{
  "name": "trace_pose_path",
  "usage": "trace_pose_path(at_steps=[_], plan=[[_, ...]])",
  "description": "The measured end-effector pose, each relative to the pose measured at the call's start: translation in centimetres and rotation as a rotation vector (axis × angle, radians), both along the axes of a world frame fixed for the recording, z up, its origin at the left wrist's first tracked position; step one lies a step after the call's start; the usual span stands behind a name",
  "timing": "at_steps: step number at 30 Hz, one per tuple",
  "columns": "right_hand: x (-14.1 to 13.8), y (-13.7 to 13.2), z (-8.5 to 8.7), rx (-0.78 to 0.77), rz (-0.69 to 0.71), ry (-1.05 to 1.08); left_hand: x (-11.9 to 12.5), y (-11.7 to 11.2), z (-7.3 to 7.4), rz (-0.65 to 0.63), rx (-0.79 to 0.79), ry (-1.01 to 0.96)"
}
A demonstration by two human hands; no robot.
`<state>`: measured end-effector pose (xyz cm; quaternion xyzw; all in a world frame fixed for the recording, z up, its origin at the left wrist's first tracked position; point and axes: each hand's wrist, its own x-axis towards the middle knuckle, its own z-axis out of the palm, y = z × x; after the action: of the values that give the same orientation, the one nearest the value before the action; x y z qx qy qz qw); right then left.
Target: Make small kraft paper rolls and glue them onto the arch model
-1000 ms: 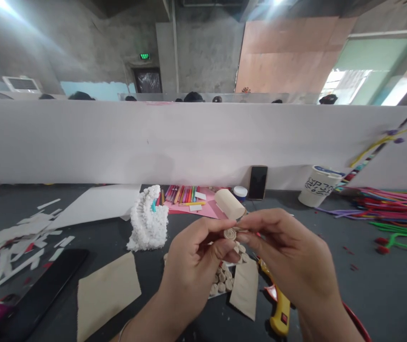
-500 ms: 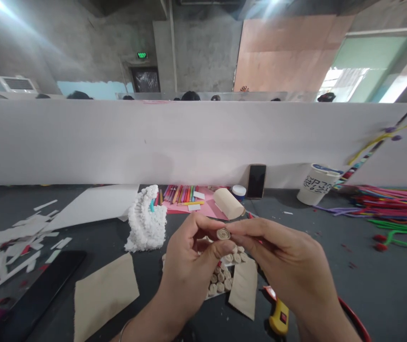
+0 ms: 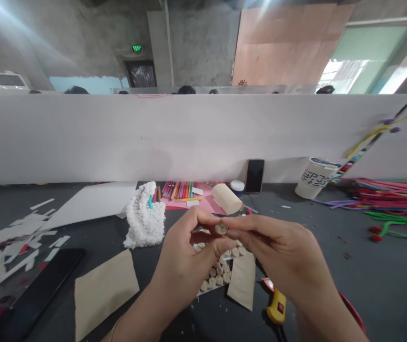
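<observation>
Eleven items, listed left to right: loose white paper strips (image 3: 7,237) scattered on the dark tabletop (image 3: 332,285); a ruffled white paper mass (image 3: 144,218) standing upright; a rectangular kraft paper sheet (image 3: 103,294) lying flat; the left hand (image 3: 185,256), its thumb and forefinger pressed to the coil; a tight kraft paper coil (image 3: 221,229), pinched between both hands above the cluster; a cluster of similar coils (image 3: 214,275) on a white backing; a kraft paper roll (image 3: 227,198) at the edge of pink paper (image 3: 207,204); a kraft paper strip (image 3: 242,280) just beside the cluster; the right hand (image 3: 278,251), fingertips meeting the left hand's on the coil; a yellow utility knife (image 3: 276,304) below the right hand; a heap of multicoloured pipe cleaners (image 3: 392,199).
</observation>
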<state>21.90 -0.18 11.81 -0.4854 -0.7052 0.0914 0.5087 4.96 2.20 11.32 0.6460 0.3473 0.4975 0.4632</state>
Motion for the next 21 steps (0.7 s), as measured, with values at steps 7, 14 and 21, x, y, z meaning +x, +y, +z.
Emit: trace_pose_path(at_steps=[7, 14, 21], plan=[[0.5, 0.3, -0.2, -0.036, -0.041, -0.054, -0.5, 0.3, 0.1, 0.032, 0.088, 0.176], [0.3, 0.6, 0.3, -0.185, -0.059, 0.081, -0.2, 0.9, 0.1, 0.072, 0.269, 0.262], [0.5, 1.8, 0.0, -0.271, -0.026, 0.120, 0.8, 2.3, -1.3, -0.004, -0.162, -0.034]])
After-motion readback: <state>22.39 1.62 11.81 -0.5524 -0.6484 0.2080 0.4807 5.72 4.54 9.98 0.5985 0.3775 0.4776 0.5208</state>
